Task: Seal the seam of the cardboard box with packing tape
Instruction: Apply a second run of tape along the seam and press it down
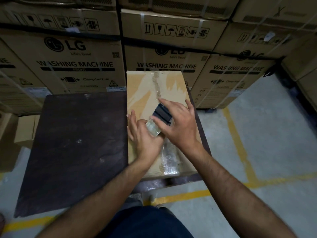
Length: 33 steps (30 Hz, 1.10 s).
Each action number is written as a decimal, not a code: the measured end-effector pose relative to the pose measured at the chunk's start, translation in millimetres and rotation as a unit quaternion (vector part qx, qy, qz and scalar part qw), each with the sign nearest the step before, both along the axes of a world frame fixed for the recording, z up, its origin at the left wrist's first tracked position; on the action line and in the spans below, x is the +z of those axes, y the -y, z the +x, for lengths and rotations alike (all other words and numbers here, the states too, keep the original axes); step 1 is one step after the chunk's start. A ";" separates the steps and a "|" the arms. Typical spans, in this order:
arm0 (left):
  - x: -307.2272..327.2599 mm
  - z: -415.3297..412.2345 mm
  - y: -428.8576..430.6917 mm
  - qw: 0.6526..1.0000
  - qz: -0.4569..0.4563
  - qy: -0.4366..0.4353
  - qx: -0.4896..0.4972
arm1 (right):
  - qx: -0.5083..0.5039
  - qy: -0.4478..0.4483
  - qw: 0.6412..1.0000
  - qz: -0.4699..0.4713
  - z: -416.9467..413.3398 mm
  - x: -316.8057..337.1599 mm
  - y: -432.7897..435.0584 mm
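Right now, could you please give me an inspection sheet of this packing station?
Surface: dark table, scuffed, box at its right edge.
Job's things: cardboard box; clear tape covers the near seam; far seam torn, untaped.
Clutter: nothing seen.
Grippers: left hand flat on the box; right hand on the tape dispenser.
Cables: nothing seen.
Surroundings: stacked washing machine cartons; yellow floor lines.
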<state>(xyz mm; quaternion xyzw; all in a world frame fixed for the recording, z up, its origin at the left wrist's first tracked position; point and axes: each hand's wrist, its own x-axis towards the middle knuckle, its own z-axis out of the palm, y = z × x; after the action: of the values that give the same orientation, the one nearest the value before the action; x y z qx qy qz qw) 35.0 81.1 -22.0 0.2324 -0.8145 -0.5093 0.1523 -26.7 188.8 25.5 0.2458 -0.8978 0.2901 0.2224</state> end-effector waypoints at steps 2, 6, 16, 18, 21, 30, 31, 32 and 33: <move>-2.5 -0.2 -5.2 1.000 0.007 0.009 0.009 | 0.015 0.022 1.000 -0.011 -12.3 -4.9 -2.7; -8.0 4.6 -10.9 0.999 0.034 0.033 -0.021 | 0.076 0.068 0.994 -0.049 -34.2 -15.8 -16.1; -10.2 -7.9 -13.3 0.998 0.031 0.047 -0.042 | 0.195 0.088 0.973 -0.087 -90.6 -28.6 -28.3; -5.7 -13.0 -17.9 0.998 0.045 0.041 -0.012 | 0.220 0.065 0.969 -0.094 -107.4 -33.3 -26.8; 0.9 -17.0 -26.7 0.995 0.080 0.050 0.033 | 0.244 0.021 0.967 -0.075 -124.6 -39.1 -21.7; 36.5 -19.9 -41.6 0.962 0.251 0.044 0.093 | 0.286 0.085 0.948 -0.112 -142.9 -41.4 -2.6; 37.1 -19.8 -41.6 0.963 0.247 0.046 0.094 | 0.282 0.106 0.946 -0.115 -143.0 -41.4 -2.1; 37.2 -20.0 -41.3 0.964 0.241 0.048 0.098 | 0.278 0.127 0.944 -0.121 -143.7 -41.3 -1.4; 37.3 -20.2 -40.7 0.965 0.237 0.054 0.100 | 0.274 0.146 0.942 -0.128 -144.5 -41.1 -0.5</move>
<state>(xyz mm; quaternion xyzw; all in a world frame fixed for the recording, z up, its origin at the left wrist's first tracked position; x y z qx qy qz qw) 14.8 121.8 15.3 0.3693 -0.6503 -0.6564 0.0990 -171.2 189.3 -15.6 0.4073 -0.7736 0.4845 0.0305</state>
